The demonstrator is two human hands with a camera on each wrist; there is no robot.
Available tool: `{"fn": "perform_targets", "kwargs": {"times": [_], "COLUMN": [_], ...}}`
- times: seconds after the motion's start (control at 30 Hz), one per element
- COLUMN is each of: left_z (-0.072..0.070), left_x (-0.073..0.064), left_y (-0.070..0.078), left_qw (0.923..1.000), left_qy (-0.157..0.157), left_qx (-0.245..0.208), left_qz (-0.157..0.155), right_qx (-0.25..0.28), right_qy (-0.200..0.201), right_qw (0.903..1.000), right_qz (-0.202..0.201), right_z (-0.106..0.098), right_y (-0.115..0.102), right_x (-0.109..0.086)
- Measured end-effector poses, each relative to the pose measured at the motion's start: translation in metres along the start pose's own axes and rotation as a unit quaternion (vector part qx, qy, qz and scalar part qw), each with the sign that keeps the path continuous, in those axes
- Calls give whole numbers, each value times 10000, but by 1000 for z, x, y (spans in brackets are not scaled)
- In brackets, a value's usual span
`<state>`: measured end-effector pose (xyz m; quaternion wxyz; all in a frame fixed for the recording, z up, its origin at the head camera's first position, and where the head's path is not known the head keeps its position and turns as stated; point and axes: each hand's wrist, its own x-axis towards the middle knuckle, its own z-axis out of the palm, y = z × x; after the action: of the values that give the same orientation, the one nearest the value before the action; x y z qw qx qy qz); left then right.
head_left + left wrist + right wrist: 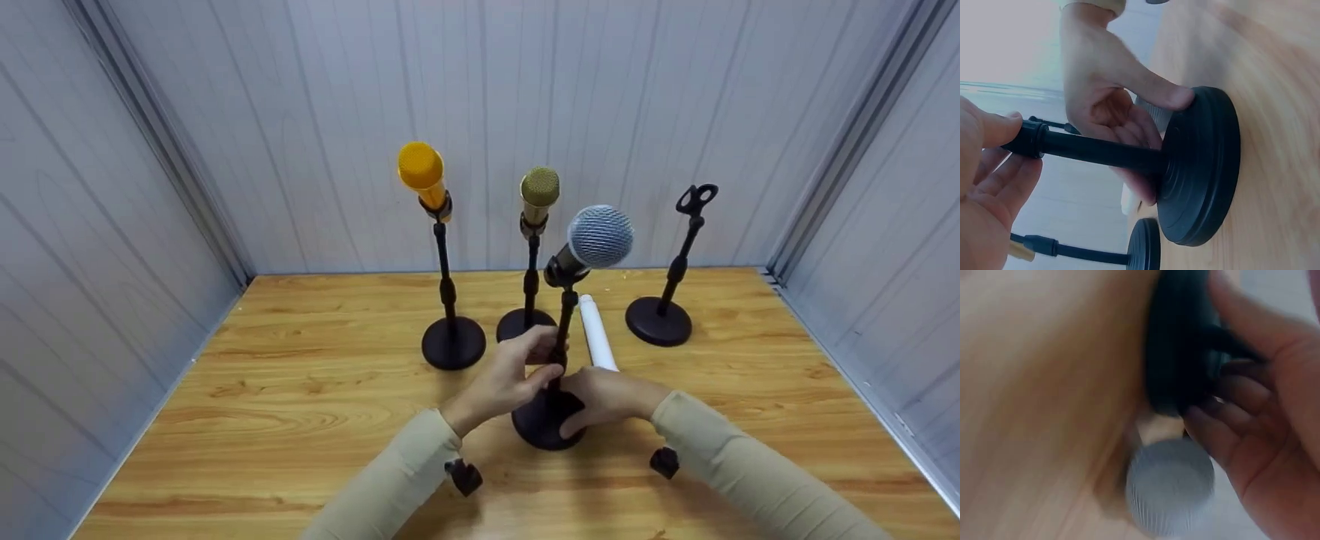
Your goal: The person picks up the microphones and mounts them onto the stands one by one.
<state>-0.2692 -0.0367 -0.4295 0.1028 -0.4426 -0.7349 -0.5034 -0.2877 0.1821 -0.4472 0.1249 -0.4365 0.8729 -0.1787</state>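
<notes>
A microphone with a silver mesh head (pixel 600 236) sits in the clip of a black desk stand (pixel 568 319), tilted up to the right. My left hand (pixel 504 381) pinches the collar (pixel 1028 139) on the stand's pole between thumb and fingers. Lower down, my right hand (pixel 611 397) grips the round base (pixel 1202 169), its thumb on the top face and its fingers behind the pole. Beside that hand lies a white rod-shaped handle (pixel 597 334), its near end hidden in the head view. A grey ribbed cylinder end (pixel 1171 486) shows below the base in the right wrist view.
Behind, a stand (pixel 448 300) holds a yellow microphone (pixel 422 169), and another stand (pixel 531 281) holds a gold one (pixel 540 191). At the back right stands a third stand (pixel 677 270) with a bare clip. Pale panel walls (pixel 345 135) border the wooden table (pixel 315 390).
</notes>
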Motion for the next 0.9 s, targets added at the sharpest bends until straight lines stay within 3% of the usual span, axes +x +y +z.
{"fn": "perform_targets", "kwargs": {"times": [0.2,0.4,0.6,0.73,0.9], "left_z": [-9,-10,-4,-3,-2], "left_x": [-3,-4,-3,-2,-1], "left_y": [-6,-6,-9,-9,-7], "left_qw": [9999,9988,9963,9962,9960], "left_qy": [36,286,753,818,847], "left_qx": [51,145,183,105,184], "left_qz": [-145,-357,-363,-276,-234], "right_qx": [-121,122,32,65,179], "right_qy": [559,258,433,539,523], "right_qw": [9983,9996,9990,9979,9979], "right_qz": [-87,31,124,355,335], "right_z": [8,7,10,8,6], "right_y": [2,4,0,-2,-1], "right_x": [13,17,21,23,24]}}
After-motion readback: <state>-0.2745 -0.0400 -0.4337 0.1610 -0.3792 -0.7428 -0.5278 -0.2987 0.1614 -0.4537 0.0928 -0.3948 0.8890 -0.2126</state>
